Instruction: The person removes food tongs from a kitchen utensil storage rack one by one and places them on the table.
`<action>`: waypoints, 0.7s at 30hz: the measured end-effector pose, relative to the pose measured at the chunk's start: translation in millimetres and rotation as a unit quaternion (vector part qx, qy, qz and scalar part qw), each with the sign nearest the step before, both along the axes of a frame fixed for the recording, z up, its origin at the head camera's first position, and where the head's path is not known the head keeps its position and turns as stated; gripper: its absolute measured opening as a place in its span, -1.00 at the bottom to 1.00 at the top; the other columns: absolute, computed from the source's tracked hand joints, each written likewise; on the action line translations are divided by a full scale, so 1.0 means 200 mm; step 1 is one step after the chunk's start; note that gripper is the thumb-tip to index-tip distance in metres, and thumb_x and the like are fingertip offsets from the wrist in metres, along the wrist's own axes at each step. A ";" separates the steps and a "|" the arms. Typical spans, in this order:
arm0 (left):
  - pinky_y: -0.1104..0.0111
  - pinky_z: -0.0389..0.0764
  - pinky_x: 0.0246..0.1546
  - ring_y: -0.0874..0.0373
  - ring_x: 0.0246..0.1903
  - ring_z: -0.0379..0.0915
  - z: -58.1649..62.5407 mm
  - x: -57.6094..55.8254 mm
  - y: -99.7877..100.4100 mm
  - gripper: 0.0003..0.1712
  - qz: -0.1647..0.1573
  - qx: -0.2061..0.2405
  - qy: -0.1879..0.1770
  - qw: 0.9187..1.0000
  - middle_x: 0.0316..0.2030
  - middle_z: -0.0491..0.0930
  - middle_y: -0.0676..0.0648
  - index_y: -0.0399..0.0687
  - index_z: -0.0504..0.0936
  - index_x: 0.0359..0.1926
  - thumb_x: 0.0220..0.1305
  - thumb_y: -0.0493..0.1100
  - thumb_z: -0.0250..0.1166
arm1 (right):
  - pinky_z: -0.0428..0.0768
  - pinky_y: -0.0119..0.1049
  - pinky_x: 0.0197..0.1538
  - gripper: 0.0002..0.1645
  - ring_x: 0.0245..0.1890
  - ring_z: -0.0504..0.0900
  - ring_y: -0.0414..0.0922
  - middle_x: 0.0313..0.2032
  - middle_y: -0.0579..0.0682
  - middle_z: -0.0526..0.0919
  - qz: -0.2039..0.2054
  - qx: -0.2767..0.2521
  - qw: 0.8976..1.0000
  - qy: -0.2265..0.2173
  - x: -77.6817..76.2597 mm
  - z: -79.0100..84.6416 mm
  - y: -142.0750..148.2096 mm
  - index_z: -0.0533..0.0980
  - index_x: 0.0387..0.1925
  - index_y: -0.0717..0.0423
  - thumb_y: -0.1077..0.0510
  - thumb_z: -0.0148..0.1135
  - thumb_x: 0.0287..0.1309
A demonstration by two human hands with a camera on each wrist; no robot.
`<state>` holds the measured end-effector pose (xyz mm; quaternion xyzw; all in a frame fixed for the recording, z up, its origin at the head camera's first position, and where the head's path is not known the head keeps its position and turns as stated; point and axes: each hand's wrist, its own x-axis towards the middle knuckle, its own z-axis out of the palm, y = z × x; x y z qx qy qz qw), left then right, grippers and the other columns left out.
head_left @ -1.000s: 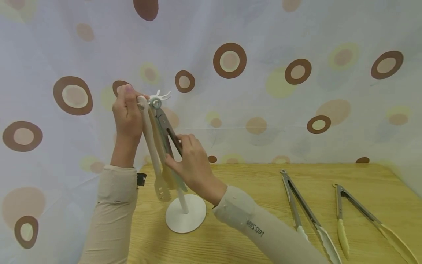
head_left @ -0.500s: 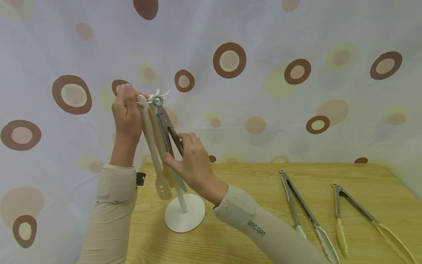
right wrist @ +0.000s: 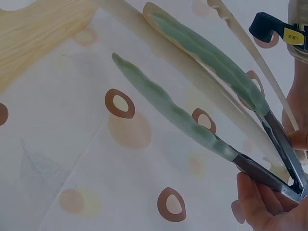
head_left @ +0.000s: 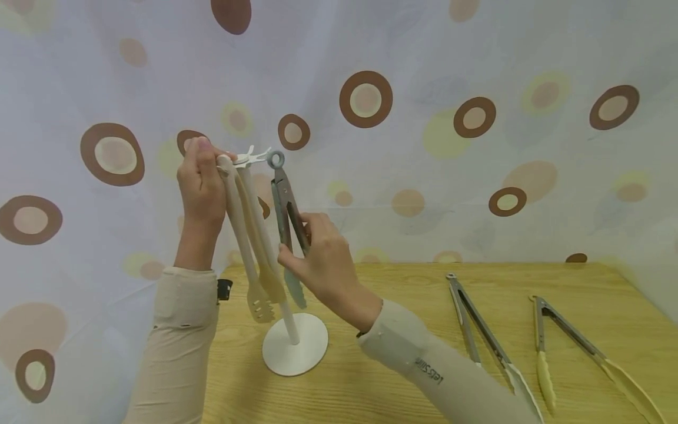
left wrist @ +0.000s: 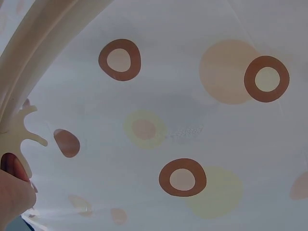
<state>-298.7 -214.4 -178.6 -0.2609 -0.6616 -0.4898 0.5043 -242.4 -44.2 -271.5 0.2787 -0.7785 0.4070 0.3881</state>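
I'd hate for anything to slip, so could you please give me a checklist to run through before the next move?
1. Green tongs gripped by the right hand: ok.
2. White stand held near its top by the left hand: ok.
3. Round base flat on the table: ok.
4. Ring of the green tongs fully clear of the hooks: cannot tell; it shows right at the hook tips.
5. Green tongs closed: not ok; their two arms are spread apart.
6. White-tipped tongs and yellow-tipped tongs closed: not ok; both lie open on the table.
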 end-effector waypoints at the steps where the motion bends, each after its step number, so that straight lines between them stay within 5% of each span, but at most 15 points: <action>1: 0.50 0.31 -0.35 0.37 -0.35 0.33 0.00 0.00 0.00 -0.60 -0.001 0.001 -0.001 1.000 -0.47 0.49 0.31 -0.21 0.47 -0.49 0.48 -0.27 -0.17 | 0.50 -0.33 -0.37 -0.50 -0.38 0.53 -0.11 -0.27 0.08 0.55 -0.001 -0.004 1.000 -0.003 0.00 0.00 0.01 0.46 -0.05 0.31 0.22 0.39 -0.04; 13: 0.52 0.33 -0.33 0.38 -0.36 0.37 0.00 0.01 0.01 -0.61 0.002 0.006 0.002 1.000 -0.47 0.48 0.29 -0.31 0.46 -0.47 0.46 -0.31 -0.17 | 0.44 -0.27 -0.42 -0.51 -0.48 0.47 -0.09 -0.41 0.07 0.55 -0.040 -0.011 0.998 -0.055 -0.04 -0.01 0.24 0.44 -0.06 0.30 0.18 0.39 -0.01; 21: 0.52 0.33 -0.32 0.35 -0.37 0.39 0.00 0.01 0.01 -0.60 -0.001 0.015 -0.008 1.000 -0.46 0.48 0.26 -0.15 0.48 -0.49 0.46 -0.30 -0.17 | 0.49 -0.22 -0.41 -0.52 -0.50 0.53 -0.08 -0.42 0.08 0.56 -0.069 0.004 0.991 -0.118 -0.07 -0.05 0.43 0.44 -0.05 0.29 0.15 0.38 0.04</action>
